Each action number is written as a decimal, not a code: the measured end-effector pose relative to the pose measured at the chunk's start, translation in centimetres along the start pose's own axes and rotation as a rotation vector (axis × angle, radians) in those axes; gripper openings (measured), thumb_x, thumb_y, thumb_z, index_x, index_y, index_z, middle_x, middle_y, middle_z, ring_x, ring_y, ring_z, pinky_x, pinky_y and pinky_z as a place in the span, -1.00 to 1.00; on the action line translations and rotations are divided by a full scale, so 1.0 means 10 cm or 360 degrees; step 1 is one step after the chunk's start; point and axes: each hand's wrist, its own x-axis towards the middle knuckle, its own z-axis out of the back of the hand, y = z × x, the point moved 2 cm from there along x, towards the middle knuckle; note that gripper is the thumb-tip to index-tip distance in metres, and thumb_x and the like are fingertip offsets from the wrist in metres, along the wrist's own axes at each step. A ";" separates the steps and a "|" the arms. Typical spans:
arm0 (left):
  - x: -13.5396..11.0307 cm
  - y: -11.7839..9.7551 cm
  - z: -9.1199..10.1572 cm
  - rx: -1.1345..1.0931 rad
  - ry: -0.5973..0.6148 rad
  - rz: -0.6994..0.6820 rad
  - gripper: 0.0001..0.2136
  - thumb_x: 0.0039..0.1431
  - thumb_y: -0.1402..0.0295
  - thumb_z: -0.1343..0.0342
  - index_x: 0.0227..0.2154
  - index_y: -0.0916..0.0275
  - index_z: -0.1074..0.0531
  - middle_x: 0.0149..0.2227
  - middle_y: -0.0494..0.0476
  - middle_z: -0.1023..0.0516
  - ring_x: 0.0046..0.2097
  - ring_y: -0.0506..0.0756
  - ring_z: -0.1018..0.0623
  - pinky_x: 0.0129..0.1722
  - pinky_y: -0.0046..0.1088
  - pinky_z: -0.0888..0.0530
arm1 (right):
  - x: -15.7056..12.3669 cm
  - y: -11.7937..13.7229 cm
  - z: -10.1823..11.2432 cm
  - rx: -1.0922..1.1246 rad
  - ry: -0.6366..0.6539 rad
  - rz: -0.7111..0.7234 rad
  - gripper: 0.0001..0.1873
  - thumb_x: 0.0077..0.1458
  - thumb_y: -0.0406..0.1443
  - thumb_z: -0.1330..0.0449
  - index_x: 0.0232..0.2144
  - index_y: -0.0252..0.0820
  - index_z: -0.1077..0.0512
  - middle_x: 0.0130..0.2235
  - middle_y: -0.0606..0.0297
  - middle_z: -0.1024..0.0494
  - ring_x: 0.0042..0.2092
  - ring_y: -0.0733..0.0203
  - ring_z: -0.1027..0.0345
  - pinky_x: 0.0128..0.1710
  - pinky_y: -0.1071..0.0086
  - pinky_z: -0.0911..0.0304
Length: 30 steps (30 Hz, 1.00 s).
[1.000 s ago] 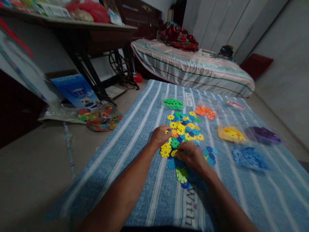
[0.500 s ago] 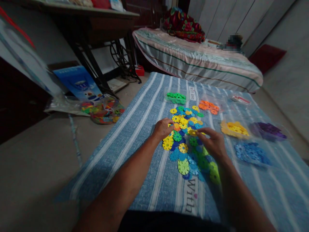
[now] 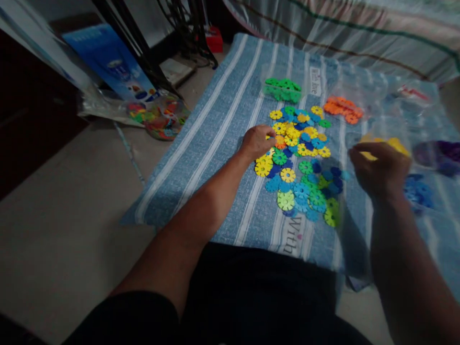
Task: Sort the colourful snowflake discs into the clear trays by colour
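Observation:
A loose pile of flat snowflake-shaped plastic discs [image 3: 302,163] in yellow, blue and green lies on a blue striped cloth [image 3: 223,120] on the floor. My left hand [image 3: 257,141] rests knuckles-up on the pile's left edge with its fingers curled under; what they hold is hidden. My right hand [image 3: 381,170], blurred, hovers to the right of the pile over a clear bag of yellow discs [image 3: 397,143]. Its fingers are curled, and a bit of yellow shows at the fingertips.
Clear bags of sorted discs lie around the pile: green [image 3: 283,90], orange [image 3: 343,109], purple [image 3: 440,155], blue [image 3: 419,191]. A bag of mixed pieces [image 3: 160,117] and a blue box [image 3: 111,62] sit on the floor at left. A striped bed [image 3: 341,24] lies beyond.
My right hand pinched a yellow disc from the pile and carried it right, over the yellow bag. The view tilted down. My left hand stayed at the pile's edge.

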 end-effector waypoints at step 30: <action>-0.03 0.00 0.04 0.0049 -0.0006 0.0042 -0.84 0.07 0.42 -0.14 -0.29 0.25 -0.57 -0.20 0.11 -0.61 -0.15 0.08 -0.56 -0.05 -0.37 -0.46 | -0.51 0.92 -0.64 0.0205 0.0741 0.0604 -0.70 0.19 -0.14 -0.18 -0.13 -0.20 -0.50 -0.08 0.03 -0.50 -0.03 -0.06 -0.37 -0.02 0.06 -0.35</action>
